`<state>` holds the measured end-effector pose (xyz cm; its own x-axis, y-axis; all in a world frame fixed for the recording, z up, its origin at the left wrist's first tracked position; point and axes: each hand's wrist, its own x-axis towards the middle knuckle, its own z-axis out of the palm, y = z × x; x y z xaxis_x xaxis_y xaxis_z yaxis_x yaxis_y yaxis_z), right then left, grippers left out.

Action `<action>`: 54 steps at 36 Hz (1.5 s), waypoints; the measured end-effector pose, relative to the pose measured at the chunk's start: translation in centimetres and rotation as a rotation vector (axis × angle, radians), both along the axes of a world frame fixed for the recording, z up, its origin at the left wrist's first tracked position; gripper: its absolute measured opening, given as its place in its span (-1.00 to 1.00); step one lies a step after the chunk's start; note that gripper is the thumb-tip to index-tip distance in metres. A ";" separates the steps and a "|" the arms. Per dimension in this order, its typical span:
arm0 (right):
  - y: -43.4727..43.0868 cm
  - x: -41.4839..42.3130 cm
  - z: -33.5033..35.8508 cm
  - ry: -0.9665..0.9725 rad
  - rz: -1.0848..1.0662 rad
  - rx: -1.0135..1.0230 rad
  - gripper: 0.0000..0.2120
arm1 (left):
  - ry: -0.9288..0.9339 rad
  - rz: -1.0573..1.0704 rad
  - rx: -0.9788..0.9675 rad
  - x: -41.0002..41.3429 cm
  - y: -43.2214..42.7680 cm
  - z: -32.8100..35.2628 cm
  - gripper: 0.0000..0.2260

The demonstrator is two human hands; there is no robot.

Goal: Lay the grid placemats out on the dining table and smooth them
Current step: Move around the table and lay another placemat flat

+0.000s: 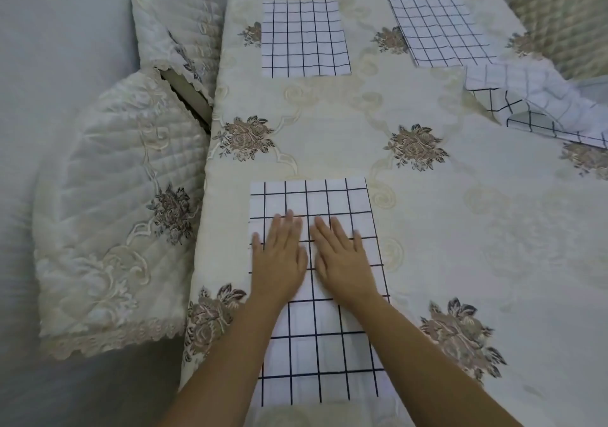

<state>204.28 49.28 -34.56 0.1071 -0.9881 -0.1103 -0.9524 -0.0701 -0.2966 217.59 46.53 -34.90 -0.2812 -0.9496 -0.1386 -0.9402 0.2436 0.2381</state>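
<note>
You are well into the job: three mats lie flat on the dining table (444,235), and a rumpled heap of mats (539,97) at the right edge is not yet spread. Your left hand (279,258) and right hand (342,262) rest side by side on the middle of the near placemat (325,344), palms down and fingers straight, pressing the cloth and gripping nothing. This mat sits on the table's left half, close to the near edge. Its long axis runs straight away from you, short edges near and far, and it looks flat, so I judge the smoothing here nearly done. The far left placemat (304,38) lies square to the table with the same heading. The far right placemat (441,31) lies flat but skewed, its far end turned leftward, and probably wants straightening before you lay out the heap.
</note>
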 end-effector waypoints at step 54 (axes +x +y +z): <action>1.9 0.3 -0.5 -0.014 -0.083 -0.055 -0.53 | 0.020 -0.157 -0.053 -0.6 1.9 0.2 -0.57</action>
